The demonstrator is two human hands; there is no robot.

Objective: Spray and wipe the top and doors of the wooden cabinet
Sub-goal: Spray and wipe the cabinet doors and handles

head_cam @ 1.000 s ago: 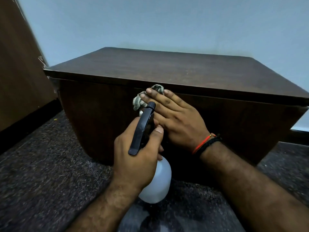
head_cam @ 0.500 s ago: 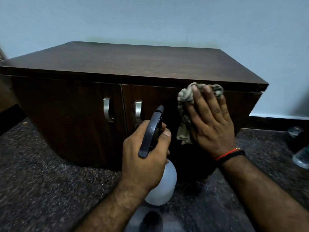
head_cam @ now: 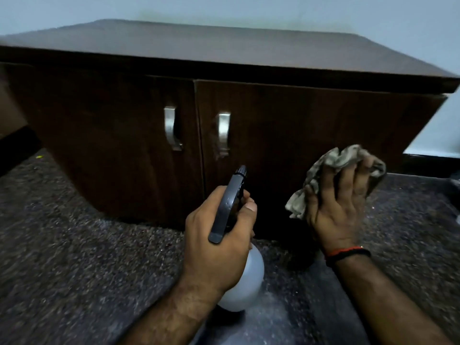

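Observation:
A dark wooden cabinet (head_cam: 112,150) with two doors stands on the floor against a pale wall; its flat top (head_cam: 224,43) is bare. Each door carries a metal handle, one on the left door (head_cam: 171,128) and one on the right door (head_cam: 223,133). My left hand (head_cam: 219,242) grips a white spray bottle (head_cam: 245,285) with a black trigger head pointing at the doors. My right hand (head_cam: 341,205) holds a crumpled grey cloth (head_cam: 333,165) low on the right door, near its bottom right corner.
Dark speckled carpet (head_cam: 74,245) covers the floor around the cabinet. A dark skirting strip (head_cam: 428,163) runs along the wall at the right. A brown wooden panel (head_cam: 10,115) shows at the far left edge.
My right hand with the cloth has moved from under the cabinet's top edge, rightwards and then down the right door. The view has come closer. The spray bottle stays in my left hand.

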